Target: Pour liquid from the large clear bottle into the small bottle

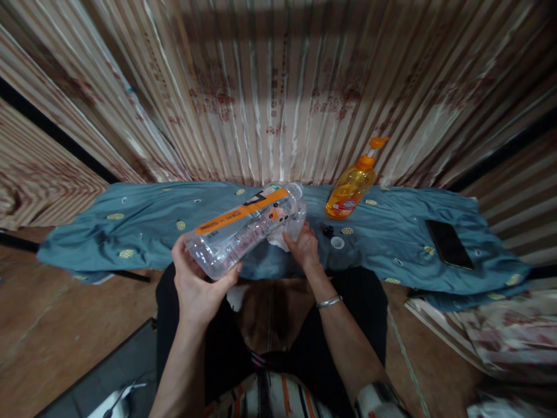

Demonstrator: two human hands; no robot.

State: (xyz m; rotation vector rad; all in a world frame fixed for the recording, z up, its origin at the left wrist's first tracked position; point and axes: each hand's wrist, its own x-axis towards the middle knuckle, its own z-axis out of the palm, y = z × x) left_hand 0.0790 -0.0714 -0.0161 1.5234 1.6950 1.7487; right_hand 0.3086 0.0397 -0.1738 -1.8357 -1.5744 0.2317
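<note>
Clear bottle held tilted in both hands over the near edge of the blue cloth point(143, 223), about mid-length.
Clear plastic bottle point(243, 229): looks empty, so probably light, thin-walled, slick and easy to dent; best held at base and neck. Left hand point(198, 287) has fingers wrapped round the base. Right hand point(304, 249) has fingers bunched on the neck end over a white wad point(276, 239). Orange soap dispenser point(350, 188) stands at the far edge, phone point(449, 244) lies toward the right end, black cap point(328, 231) and white cap point(337, 242) just beside the right hand.
</note>
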